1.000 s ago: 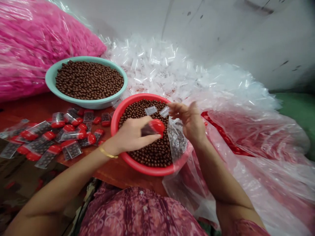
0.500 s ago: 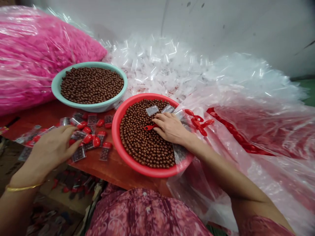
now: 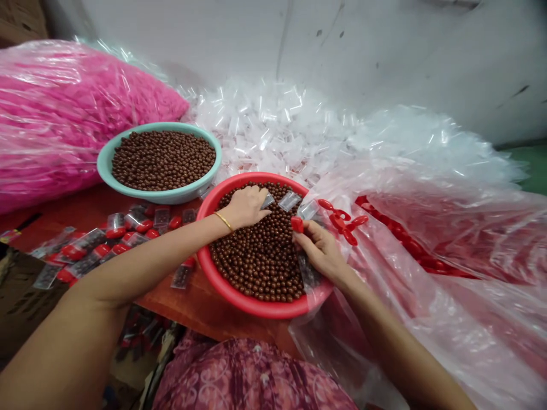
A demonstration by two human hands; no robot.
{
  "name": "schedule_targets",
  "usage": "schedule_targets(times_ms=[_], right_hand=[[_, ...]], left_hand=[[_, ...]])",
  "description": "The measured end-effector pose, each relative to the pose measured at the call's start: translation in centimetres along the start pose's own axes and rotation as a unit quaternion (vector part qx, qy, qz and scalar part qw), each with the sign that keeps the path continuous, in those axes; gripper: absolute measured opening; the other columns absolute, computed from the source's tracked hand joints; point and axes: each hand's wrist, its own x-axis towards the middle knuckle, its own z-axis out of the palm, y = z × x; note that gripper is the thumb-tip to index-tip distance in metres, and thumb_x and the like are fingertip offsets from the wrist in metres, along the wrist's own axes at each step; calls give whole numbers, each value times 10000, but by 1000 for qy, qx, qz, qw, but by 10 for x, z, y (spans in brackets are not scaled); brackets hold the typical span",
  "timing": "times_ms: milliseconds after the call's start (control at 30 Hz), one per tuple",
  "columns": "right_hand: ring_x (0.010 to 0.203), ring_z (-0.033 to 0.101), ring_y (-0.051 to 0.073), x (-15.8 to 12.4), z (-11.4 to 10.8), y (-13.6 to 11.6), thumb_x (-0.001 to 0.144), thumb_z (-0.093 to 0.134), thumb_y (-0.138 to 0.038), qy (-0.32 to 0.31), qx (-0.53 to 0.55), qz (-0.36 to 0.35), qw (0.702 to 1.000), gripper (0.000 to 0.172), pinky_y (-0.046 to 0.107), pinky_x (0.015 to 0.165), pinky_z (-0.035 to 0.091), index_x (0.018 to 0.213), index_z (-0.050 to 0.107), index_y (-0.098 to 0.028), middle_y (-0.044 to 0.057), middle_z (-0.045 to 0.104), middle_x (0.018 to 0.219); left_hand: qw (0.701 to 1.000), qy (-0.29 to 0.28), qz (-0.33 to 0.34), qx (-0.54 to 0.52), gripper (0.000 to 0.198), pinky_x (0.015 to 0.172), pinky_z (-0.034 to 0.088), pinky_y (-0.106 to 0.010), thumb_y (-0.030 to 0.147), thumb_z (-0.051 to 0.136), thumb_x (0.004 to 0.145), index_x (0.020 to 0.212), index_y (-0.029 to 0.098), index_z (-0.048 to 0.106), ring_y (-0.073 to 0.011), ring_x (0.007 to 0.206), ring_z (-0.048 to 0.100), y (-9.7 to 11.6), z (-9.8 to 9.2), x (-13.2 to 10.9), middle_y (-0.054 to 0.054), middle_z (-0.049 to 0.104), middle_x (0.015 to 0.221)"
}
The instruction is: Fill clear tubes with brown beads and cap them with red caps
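My left hand (image 3: 247, 207) reaches into the red basin (image 3: 265, 310), its fingers closed on a small clear plastic box (image 3: 267, 200). Round brown balls (image 3: 256, 262) fill the basin. At the basin's right side my right hand (image 3: 319, 247) pinches a red plastic cap (image 3: 297, 224) between thumb and fingers. Another clear box (image 3: 289, 200) lies on the balls between the hands. Several loose red caps (image 3: 342, 221) rest on the clear plastic sheet just beyond my right hand.
A pale green basin (image 3: 160, 196) of the same balls stands at the back left. Filled red-capped boxes (image 3: 92, 239) lie on the red table (image 3: 188, 302). Behind are a bag of pink pieces (image 3: 64, 114), a heap of clear boxes (image 3: 273, 125) and an opened plastic bag (image 3: 482, 239) of red caps.
My left hand has moved right from the filled boxes into the red basin and taken a clear box. My right hand has drawn back slightly to the right, raising a red cap.
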Motion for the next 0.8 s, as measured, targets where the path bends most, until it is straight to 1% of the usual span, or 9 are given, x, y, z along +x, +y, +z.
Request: schedule_targets(times_ms=[100,167,233,300,367,433,500,667,800], right_hand=[[559,453,99,1,-1,-1,804,530,-340,14,97,46,994,148,240,545,387,789,547,-194,-36,516,625],[548,452,93,3,-3,-4,789,547,-343,12,131,62,989,153,240,544,388,767,548,-192,-40,515,616],[537,452,87,4,-4,-5,781,553,-344,10,157,68,985,156,240,540,389,761,553,-190,-40,524,619],[527,455,84,4,-5,-5,778,554,-346,11,178,72,981,157,238,529,386,775,562,-189,-41,534,621],[525,459,85,4,-5,-4,777,555,-352,13,188,75,979,164,238,523,386,793,569,-190,-42,536,618],[522,458,85,4,-5,-3,775,558,-359,12,190,75,979,169,239,518,388,794,572,-191,-43,533,612],[522,455,84,4,-4,-3,775,561,-358,12,190,74,979,167,238,515,388,784,572,-192,-42,530,610],[523,451,84,4,-5,-5,786,551,-358,7,188,68,980,164,239,516,386,753,557,-198,-42,524,613],[533,453,83,3,-7,-6,793,548,-349,9,184,69,980,170,241,532,381,717,535,-197,-39,525,615]], left_hand=[[999,-31,-24,2,421,808,481,-341,421,465,890,1142,89,525,-282,1017,623,6,-3,6,-171,648,1085],[996,-66,-56,10,470,763,491,-343,482,400,905,1073,77,569,-289,947,652,8,-9,0,-176,675,996],[993,-99,-63,24,486,733,493,-351,451,316,938,999,67,607,-291,894,664,7,-17,-8,-182,683,921],[994,-97,-3,42,383,753,485,-351,287,302,950,1040,73,607,-273,917,654,0,-22,-15,-181,675,967],[988,-72,124,53,333,851,455,-353,127,351,904,1154,139,570,-243,1044,606,-10,-25,-17,-156,623,1168],[963,-73,253,52,394,967,386,-360,64,412,859,1175,241,565,-219,1190,515,-20,-23,-14,-86,524,1351],[939,-99,326,46,373,1000,344,-356,66,466,835,1099,290,603,-208,1228,477,-26,-19,-8,-36,513,1372],[918,-117,369,83,219,857,366,-341,147,466,861,976,238,628,-219,1017,574,-24,-11,1,-100,658,1075],[915,-120,359,142,186,711,358,-335,147,426,880,920,170,606,-208,760,599,-24,-17,-10,-99,675,793]])
